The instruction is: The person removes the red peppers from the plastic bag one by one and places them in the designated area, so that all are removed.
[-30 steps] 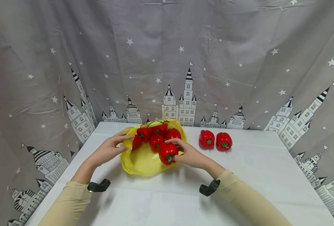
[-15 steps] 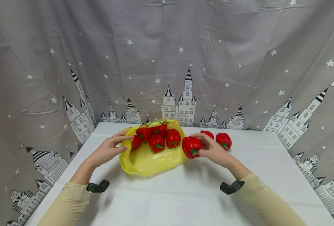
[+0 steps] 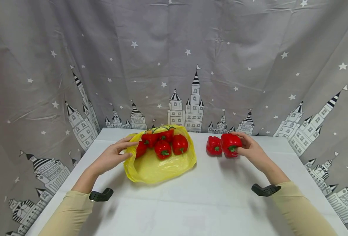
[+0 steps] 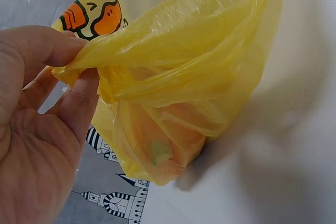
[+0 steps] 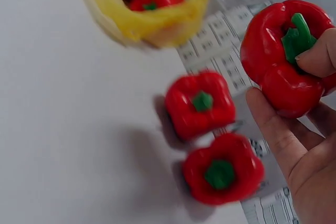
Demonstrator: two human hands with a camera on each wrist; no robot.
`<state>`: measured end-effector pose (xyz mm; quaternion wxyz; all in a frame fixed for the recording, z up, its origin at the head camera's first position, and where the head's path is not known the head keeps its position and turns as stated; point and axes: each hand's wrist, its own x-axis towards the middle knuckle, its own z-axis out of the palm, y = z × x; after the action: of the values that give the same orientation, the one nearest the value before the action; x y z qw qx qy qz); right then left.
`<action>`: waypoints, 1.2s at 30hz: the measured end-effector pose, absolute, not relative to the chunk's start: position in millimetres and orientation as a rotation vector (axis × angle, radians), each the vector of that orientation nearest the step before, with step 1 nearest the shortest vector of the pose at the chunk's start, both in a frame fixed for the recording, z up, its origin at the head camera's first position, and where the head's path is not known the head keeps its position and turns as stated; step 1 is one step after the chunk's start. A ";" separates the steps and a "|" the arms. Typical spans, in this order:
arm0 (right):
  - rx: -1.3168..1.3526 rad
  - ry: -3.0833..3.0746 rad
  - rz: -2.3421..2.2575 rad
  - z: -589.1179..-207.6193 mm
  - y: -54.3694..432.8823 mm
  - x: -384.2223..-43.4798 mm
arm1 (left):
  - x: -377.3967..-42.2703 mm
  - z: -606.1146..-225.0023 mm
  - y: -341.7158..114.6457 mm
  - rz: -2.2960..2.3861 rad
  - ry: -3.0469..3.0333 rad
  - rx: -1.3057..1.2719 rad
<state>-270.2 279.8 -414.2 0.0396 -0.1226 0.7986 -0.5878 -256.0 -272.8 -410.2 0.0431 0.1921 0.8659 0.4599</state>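
Note:
My right hand [image 3: 251,152] holds a red bell pepper [image 3: 230,142] above the table, thumb against its green stem in the right wrist view. Two more bell peppers lie on the table below; the left one [image 3: 213,144] shows plainly in the head view, while the other pepper [image 5: 244,177] is mostly hidden there by the held one. With thumb and fingers, my left hand [image 4: 42,98] pinches the edge of a yellow plastic bag [image 3: 159,173]. Its mouth faces me, and several red bell peppers [image 3: 163,147] sit inside.
A white table [image 3: 168,209] carries everything. Close behind it hangs a grey curtain [image 3: 150,72] printed with castles and stars. A cartoon face print [image 4: 107,14] shows on the bag.
My right hand has carried its bell pepper out of the bag and rightward, over to the two on the table. The left hand stays at the bag's edge.

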 end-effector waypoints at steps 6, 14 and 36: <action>-0.332 2.467 -1.873 -414.4 307.1 -275.5 | -255.6 -409.7 -272.9 1.405 2.650 0.584; -0.275 2.484 -1.891 -420.9 333.2 -281.2 | -255.7 -410.2 -273.5 1.401 2.653 0.592; -0.133 2.509 -1.857 -453.9 360.8 -297.0 | -256.9 -413.4 -277.0 1.436 2.625 0.600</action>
<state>-297.0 360.8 -453.9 0.0085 -0.0426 0.8030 -0.5944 -256.9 -277.0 -413.4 0.0449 0.1966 0.8593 0.4701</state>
